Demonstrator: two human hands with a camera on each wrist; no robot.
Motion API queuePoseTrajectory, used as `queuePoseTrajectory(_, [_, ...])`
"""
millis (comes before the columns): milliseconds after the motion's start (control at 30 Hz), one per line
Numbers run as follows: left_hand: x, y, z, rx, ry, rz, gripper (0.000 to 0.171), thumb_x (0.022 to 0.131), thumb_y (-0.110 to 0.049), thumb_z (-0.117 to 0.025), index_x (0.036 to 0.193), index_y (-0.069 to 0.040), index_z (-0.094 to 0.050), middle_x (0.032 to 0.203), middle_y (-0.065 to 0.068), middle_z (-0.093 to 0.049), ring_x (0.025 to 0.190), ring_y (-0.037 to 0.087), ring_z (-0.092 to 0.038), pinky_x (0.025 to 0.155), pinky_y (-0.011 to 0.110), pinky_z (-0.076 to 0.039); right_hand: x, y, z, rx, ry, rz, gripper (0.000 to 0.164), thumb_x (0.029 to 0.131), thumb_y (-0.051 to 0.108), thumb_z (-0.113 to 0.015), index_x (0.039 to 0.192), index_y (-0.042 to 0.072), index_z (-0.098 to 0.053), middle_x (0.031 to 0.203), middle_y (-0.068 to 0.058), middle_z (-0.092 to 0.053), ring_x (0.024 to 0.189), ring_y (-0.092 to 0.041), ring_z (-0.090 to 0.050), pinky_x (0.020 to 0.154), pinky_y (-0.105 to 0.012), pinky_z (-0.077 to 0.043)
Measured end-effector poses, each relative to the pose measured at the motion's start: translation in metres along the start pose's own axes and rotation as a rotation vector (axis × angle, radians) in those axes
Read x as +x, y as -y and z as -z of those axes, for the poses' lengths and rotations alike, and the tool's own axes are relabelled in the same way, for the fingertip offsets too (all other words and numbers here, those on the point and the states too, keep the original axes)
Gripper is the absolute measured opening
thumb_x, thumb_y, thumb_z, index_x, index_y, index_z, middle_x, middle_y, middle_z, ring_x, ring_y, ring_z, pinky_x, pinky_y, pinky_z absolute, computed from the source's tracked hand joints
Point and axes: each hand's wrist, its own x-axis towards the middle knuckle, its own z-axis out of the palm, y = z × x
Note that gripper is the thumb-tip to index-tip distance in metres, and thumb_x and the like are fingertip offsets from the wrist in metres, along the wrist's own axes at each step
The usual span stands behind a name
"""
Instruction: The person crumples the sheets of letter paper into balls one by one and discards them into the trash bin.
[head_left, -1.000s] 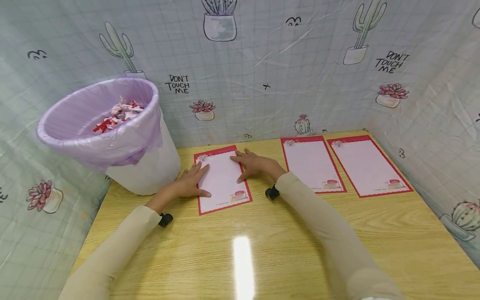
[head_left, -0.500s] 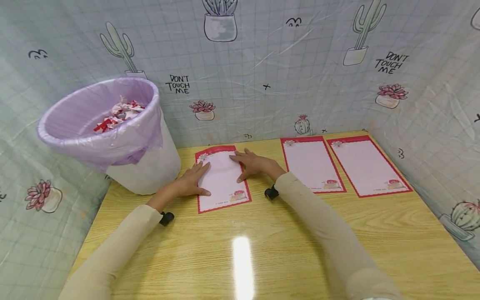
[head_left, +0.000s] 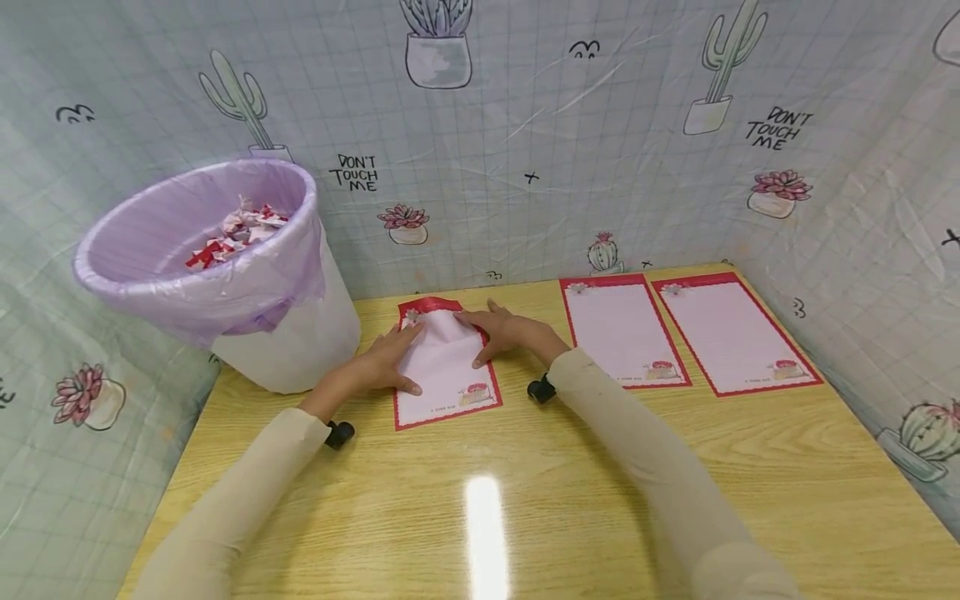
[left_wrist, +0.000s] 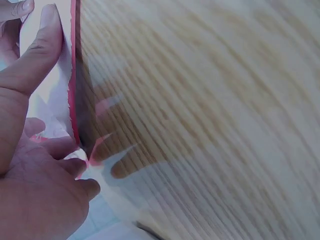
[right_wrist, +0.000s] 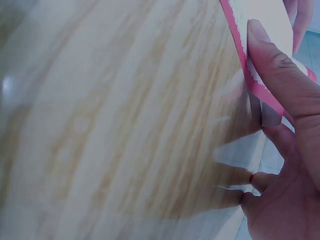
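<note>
Head view: we see the left hand [head_left: 378, 364] on the near hand's side of a red-bordered sheet [head_left: 447, 367], thumb and forefinger spread wide on its face. Right hand [head_left: 506, 331] on the opposite edge, same spread. Sheet lies on the wood table [head_left: 405, 500] between both hands, top end buckled up between the forefingers, bottom end flat. Left of the left hand we have a white bin [head_left: 307, 337], purple liner [head_left: 288, 275] over its rim, red and white scraps [head_left: 238, 237] inside. Right of the right hand: a second sheet [head_left: 618, 325], then a third sheet [head_left: 735, 333] beside it, both flat.

Left wrist view: we see the left thumb [left_wrist: 42, 47] laid along the sheet, red border just beside it; other fingers spread past the thumb.

Right wrist view: right thumb [right_wrist: 270, 55] presses the sheet by its border; fingers spread below it. We can't tell whether the forefinger is under the corner.
</note>
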Motion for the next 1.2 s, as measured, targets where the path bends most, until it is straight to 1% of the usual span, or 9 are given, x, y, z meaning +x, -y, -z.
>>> queuePoseTrajectory(133, [0.001,-0.002,0.001,0.011,-0.036,0.004,0.122,0.074,-0.036,-0.092,0.163,-0.007,-0.014,0.165,0.026,-0.02,0.148,0.053,-0.014,0.118,0.067,-0.017,0.0,-0.001,-0.001,0.007,-0.01,0.022,0.103,0.084,0.041,-0.082,0.164,0.034,-0.016,0.17,0.001,-0.017,0.156,-0.035,0.011,0.12,-0.067,-0.009])
queuePoseTrajectory(267, [0.001,-0.006,0.002,0.03,-0.048,0.043,0.123,0.07,-0.04,-0.093,0.164,-0.013,-0.018,0.165,0.018,-0.028,0.134,0.047,-0.032,0.108,0.06,-0.034,0.0,-0.001,-0.001,-0.002,0.008,0.066,0.099,0.088,0.038,-0.079,0.164,0.035,-0.016,0.17,0.003,-0.017,0.155,-0.039,0.012,0.121,-0.065,-0.005])
queuePoseTrajectory(433, [0.005,-0.012,0.005,-0.031,-0.038,0.044,0.127,0.069,-0.03,-0.095,0.165,-0.017,-0.013,0.165,0.013,-0.028,0.13,0.044,-0.035,0.109,0.058,-0.036,-0.005,0.004,0.0,0.008,0.025,0.121,0.092,0.093,0.028,-0.075,0.164,0.034,-0.016,0.169,0.002,-0.021,0.155,-0.041,0.008,0.122,-0.063,-0.003])
queuePoseTrajectory(600, [0.007,-0.018,0.003,-0.098,-0.045,0.008,0.129,0.072,-0.02,-0.094,0.165,-0.019,-0.006,0.164,0.017,-0.028,0.141,0.048,-0.034,0.115,0.061,-0.031,-0.008,0.007,-0.005,0.038,-0.002,0.232,0.086,0.095,0.013,-0.073,0.163,0.019,-0.022,0.161,-0.01,-0.039,0.148,-0.031,-0.033,0.12,-0.048,-0.03])
queuePoseTrajectory(733, [0.007,-0.023,-0.004,-0.191,-0.086,-0.033,0.126,0.078,-0.018,-0.09,0.165,-0.019,0.0,0.164,0.019,-0.028,0.132,0.041,-0.05,0.108,0.053,-0.045,-0.013,0.002,-0.012,0.213,-0.043,0.316,0.096,0.093,0.003,-0.073,0.165,0.02,-0.013,0.157,-0.014,-0.044,0.139,-0.026,-0.048,0.112,-0.04,-0.043])
queuePoseTrajectory(833, [0.007,-0.026,-0.008,-0.278,-0.165,-0.089,0.124,0.08,-0.014,-0.089,0.165,-0.023,0.001,0.166,0.014,-0.026,0.112,0.035,-0.063,0.092,0.045,-0.056,-0.016,-0.001,-0.013,0.383,-0.079,0.39,0.105,0.093,0.0,-0.072,0.165,0.028,-0.001,0.154,-0.016,-0.046,0.134,-0.027,-0.053,0.103,-0.039,-0.049])
queuePoseTrajectory(933, [0.007,-0.03,-0.007,-0.32,-0.281,-0.176,0.121,0.079,-0.008,-0.088,0.165,-0.026,-0.004,0.167,0.012,-0.023,0.099,0.033,-0.066,0.08,0.043,-0.06,-0.021,0.0,-0.008,0.45,-0.128,0.464,0.101,0.095,0.009,-0.072,0.165,0.032,-0.002,0.157,-0.013,-0.042,0.125,-0.026,-0.057,0.094,-0.039,-0.054])
queuePoseTrajectory(1100, [0.004,-0.045,0.002,-0.27,-0.496,-0.245,0.108,0.081,-0.008,-0.086,0.164,-0.024,-0.018,0.157,0.023,-0.033,0.106,0.039,-0.064,0.085,0.05,-0.059,-0.03,0.008,0.003,0.37,-0.304,0.488,0.081,0.095,0.027,-0.075,0.162,0.031,-0.029,0.156,-0.006,-0.043,0.102,-0.02,-0.06,0.082,-0.034,-0.054])
queuePoseTrajectory(1200, [0.0,-0.054,0.007,-0.272,-0.631,-0.245,0.094,0.085,-0.005,-0.082,0.161,-0.02,-0.028,0.149,0.022,-0.043,0.1,0.037,-0.067,0.081,0.05,-0.06,-0.037,0.014,0.009,0.377,-0.398,0.505,0.066,0.095,0.025,-0.075,0.154,0.025,-0.045,0.151,-0.006,-0.049,0.105,-0.022,-0.058,0.086,-0.038,-0.053])
